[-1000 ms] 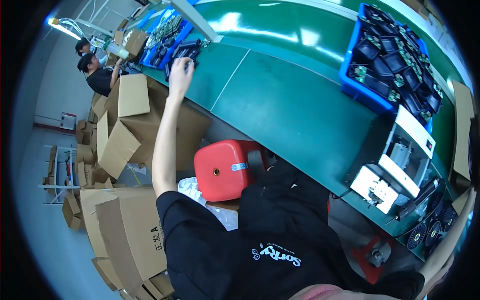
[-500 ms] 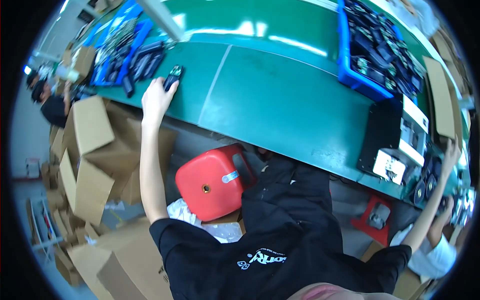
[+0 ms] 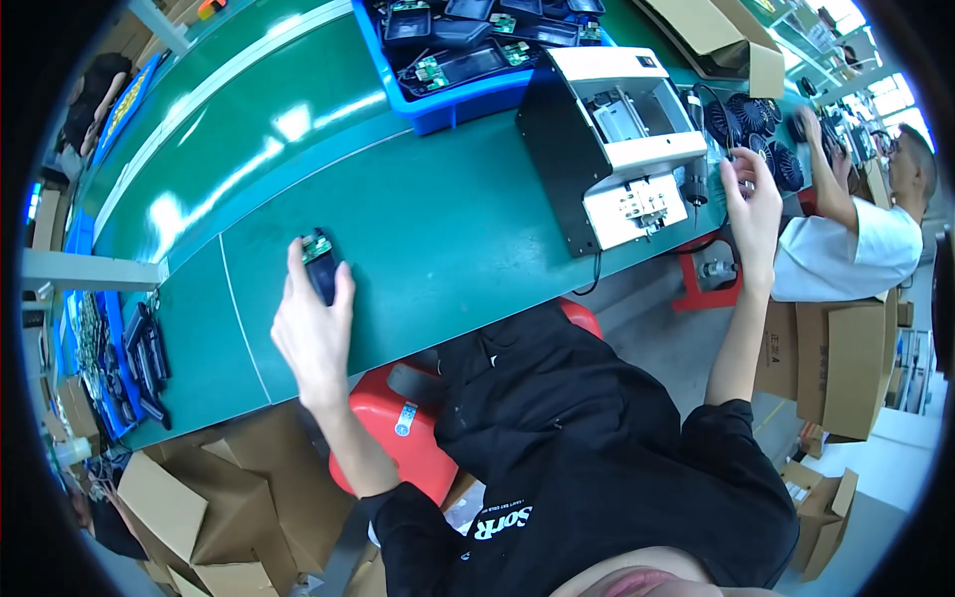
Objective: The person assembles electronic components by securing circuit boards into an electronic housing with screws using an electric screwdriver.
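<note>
My left hand has its thumb and fingers around a small black plastic housing with a green circuit board at its far end, low over the green table. On the right, my right hand is raised beside a dark, upright electric screwdriver. Its fingers are loosely curled, with thumb and forefinger apart, and no held object shows in them. Between the hands stands a black-and-white tabletop machine with an open top and a small metal fixture on its front.
A blue bin of black housings and boards stands behind the machine. More housings lie at the left end of the table. Round black parts sit far right, near a co-worker in a white shirt. A red stool is below.
The view has swung right. My left hand has carried the housing from the table's left part toward its middle. My right hand has come in from the far right to beside the electric screwdriver.
</note>
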Motion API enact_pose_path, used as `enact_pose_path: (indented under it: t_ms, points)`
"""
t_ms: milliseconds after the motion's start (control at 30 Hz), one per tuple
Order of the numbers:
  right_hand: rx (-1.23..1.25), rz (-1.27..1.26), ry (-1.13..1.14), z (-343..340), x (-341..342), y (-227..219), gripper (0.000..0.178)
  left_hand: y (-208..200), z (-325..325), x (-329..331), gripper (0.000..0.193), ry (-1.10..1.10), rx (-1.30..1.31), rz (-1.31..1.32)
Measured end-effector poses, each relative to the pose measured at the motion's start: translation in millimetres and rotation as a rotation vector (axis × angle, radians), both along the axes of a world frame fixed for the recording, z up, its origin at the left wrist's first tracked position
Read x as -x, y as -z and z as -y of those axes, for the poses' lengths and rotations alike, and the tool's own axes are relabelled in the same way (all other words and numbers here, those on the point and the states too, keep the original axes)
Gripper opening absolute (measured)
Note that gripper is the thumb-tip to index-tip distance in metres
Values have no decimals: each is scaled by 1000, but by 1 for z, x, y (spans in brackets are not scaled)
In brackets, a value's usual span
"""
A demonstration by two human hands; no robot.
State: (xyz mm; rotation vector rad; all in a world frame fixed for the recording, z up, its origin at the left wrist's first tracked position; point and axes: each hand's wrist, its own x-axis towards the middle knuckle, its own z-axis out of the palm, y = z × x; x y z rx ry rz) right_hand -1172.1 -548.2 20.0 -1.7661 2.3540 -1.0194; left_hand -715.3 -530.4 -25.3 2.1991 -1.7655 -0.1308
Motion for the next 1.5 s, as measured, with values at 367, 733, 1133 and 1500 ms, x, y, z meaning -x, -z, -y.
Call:
enact_pose_path:
  t_ms: [367, 733, 1133, 1500]
  points:
    - [-265, -104, -93, 77, 96, 80, 59, -15, 8, 78, 82, 29, -241, -348]
    - [146, 1548, -612, -37, 15, 1, 52, 18, 49, 38, 41, 714, 184, -291]
    - [583, 1247, -1210, -23, -28, -49, 72, 21, 29, 122, 30, 763, 196, -390]
    - [673, 966, -1210, 17, -75, -22, 80, 43, 28, 145, 29, 737, 301, -517]
